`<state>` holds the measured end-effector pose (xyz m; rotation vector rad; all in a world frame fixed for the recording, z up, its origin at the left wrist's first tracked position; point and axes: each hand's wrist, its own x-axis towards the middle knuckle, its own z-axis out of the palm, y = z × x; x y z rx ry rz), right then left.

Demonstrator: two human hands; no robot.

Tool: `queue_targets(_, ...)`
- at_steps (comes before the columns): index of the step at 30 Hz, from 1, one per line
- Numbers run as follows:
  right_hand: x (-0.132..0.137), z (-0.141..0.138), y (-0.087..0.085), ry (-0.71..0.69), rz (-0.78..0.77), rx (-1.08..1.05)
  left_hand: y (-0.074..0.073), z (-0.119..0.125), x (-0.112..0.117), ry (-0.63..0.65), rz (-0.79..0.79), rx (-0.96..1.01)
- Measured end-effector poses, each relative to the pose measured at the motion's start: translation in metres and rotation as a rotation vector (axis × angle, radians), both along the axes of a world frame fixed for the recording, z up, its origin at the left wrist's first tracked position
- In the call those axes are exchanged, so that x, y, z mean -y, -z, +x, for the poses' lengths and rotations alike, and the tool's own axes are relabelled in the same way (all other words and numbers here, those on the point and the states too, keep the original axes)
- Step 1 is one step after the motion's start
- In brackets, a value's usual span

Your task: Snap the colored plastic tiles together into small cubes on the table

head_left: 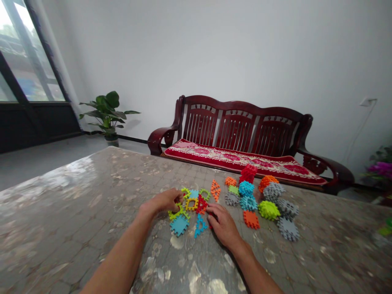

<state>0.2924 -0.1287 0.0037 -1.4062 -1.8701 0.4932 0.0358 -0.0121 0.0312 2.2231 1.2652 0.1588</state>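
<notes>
My left hand [167, 200] is at the left side of a group of flat interlocking plastic pieces. Its fingers are curled down by a lime green frame piece [180, 212], and what they pinch is hidden. My right hand [223, 224] is on the other side, fingertips bent at the edge of a red triangular piece [201, 203]. A bit of red shows under its thumb. Between the hands lies a yellow square frame piece [191, 204]. Nearer me are a blue-teal square piece [179, 225] and a blue triangular piece [200, 226]. Orange triangular pieces [215, 190] lie just beyond.
Stacked pieces stand to the right: blue [247, 202], grey [288, 228], lime [268, 210], red [248, 173] and orange [251, 219]. They rest on a patterned tabletop [101, 212]. Behind it are a dark red wooden bench [235, 126] and a potted plant [107, 112].
</notes>
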Motion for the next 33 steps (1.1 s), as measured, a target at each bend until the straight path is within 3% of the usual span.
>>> queue_targets(3, 0.000, 0.000, 0.001, 0.000, -0.002, 0.003, -0.003, 0.000, 0.001, -0.059, 0.036, 0.044)
queue_targets(7, -0.001, 0.001, 0.002, -0.002, 0.001, 0.010, -0.003, -0.001, 0.000, -0.154, 0.019, 0.307)
queue_targets(13, -0.002, 0.001, 0.003, -0.006, 0.014, 0.007, -0.009, 0.014, 0.008, -0.234, -0.298, 0.767)
queue_targets(16, -0.001, 0.001, 0.002, -0.005, 0.014, 0.009, -0.006, 0.023, 0.014, -0.306, -0.413, 0.902)
queue_targets(22, 0.000, 0.000, 0.001, 0.000, 0.008, 0.015, 0.005, 0.030, 0.013, -0.347, -0.473, 0.935)
queue_targets(33, 0.000, 0.000, 0.000, -0.004, 0.007, 0.014, -0.003, 0.035, 0.016, -0.436, -0.613, 0.987)
